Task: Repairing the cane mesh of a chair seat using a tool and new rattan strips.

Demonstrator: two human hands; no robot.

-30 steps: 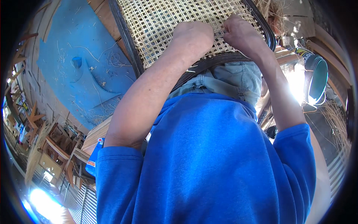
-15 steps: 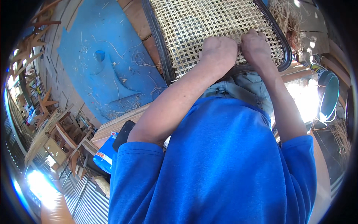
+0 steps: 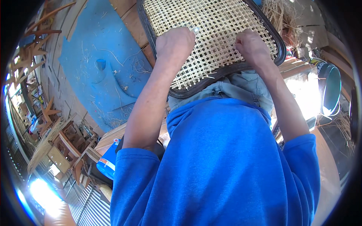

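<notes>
A dark wooden frame with rounded corners rests against my lap, filled with pale woven cane webbing. Short cane ends stick up along its near edge. Over the left part of the webbing, my left hand is closed, with a small bright spot by its fingertips. My right hand is also closed, above the right side of the weave near the frame. The fingers of both hands are mostly turned away, so what they hold is hidden.
A blue sheet strewn with cane scraps lies to the left. Loose strands are heaped beyond the frame at right, and a green bucket stands nearer. A blue packet lies by my left elbow. Wooden furniture parts crowd the far left.
My left hand has moved left and away from my right hand, which stays near the right side. The frame has shifted slightly left in view, showing more of its near edge.
</notes>
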